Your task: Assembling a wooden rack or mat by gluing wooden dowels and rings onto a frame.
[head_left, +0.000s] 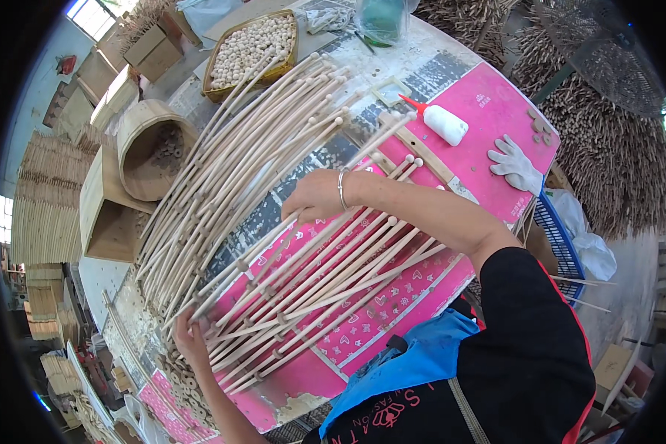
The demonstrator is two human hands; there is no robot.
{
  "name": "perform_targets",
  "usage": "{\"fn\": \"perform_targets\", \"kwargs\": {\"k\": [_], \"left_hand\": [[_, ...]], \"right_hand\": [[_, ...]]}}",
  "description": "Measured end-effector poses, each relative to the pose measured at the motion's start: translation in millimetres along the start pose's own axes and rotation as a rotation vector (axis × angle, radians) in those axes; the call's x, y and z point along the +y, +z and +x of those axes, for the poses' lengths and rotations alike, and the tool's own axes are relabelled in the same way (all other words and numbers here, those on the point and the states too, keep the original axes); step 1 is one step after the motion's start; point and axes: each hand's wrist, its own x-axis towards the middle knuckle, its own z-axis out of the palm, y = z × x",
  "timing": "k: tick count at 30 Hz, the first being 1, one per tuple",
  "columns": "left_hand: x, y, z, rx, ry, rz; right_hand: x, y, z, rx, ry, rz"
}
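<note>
Left hand grips the near end of a curved pale wooden-rod cage frame on the pink-covered tabletop, right hand closed on a mid-frame rod.

A white squeeze bottle of glue with a red pointed nozzle lies on its side on the pink sheet at the far right of the worktop, just left of a white work glove; no label shows on it. At the far edge stands a clear plastic bag with something green inside. Far left, off the worktop, sit open brown cardboard boxes. At the near right, low on the floor, lies a flat tan cardboard box. No signs or screens are in view.
</note>
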Motion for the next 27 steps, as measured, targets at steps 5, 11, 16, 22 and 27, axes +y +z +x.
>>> {"fn": "perform_targets", "kwargs": {"k": [5,11,16,22,27], "left_hand": [[-9,5,5,0.038,-0.024,-0.064],[-5,4,11,-0.066,0.004,-0.104],[-23,-15,6,-0.168,-0.058,-0.175],[-36,-37,-5,-0.072,-0.089,-0.15],[-19,-34,2,-0.235,-0.114,-0.172]], "right_hand": [[22,25,19,-0.232,0.119,0.384],[27,47,12,0.18,-0.041,0.166],[58,33,-20,0.456,0.118,0.194],[89,6,-92,0.283,0.132,0.299],[98,17,-86,0.269,0.163,0.037]]}}
